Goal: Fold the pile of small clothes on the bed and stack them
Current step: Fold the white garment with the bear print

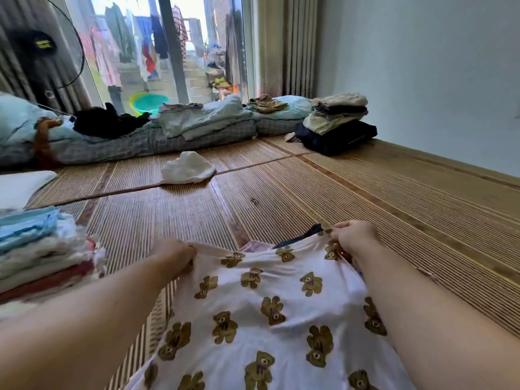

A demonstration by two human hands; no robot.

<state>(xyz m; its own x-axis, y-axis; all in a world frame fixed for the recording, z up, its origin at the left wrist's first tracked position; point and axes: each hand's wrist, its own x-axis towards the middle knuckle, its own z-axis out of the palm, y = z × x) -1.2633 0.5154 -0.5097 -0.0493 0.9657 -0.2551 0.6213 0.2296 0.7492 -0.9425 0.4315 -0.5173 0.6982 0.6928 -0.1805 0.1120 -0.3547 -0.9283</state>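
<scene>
Fingers (189, 252) of the left hand (176, 256) are curled tight on the near-left corner of a white bear-print garment (261, 313), and those of the right hand (355, 240) pinch its far-right corner, so the top edge is pulled fairly taut between the two. The cloth hangs or lies from that edge back toward the person, its lower part running out of view at the bottom. A dark blue strip (305, 235) and a bit of pinkish fabric (254, 246) peek out just beyond the held edge; whether they belong to this garment or to another piece under it cannot be told.

Beneath the hands is the bed's woven bamboo mat (281, 192). Just beside the left forearm stands a stack of folded small clothes (39, 249) in blues, whites and a red layer. Farther off on the mat lies one loose white piece (187, 171), still unfolded. Well apart, by the wall, sits a second pile of larger folded clothes (336, 122), and rumpled bedding (180, 125) lines the window side.

Judging from this, the garment is being spread or squared for its first fold. The risks: uneven tension between the two grips would skew the edge and give a crooked fold; if the dark strip is a separate piece, it could get folded in with it; and the left forearm is close enough to the near stack that a sweep sideways could topple its loose upper layers.
</scene>
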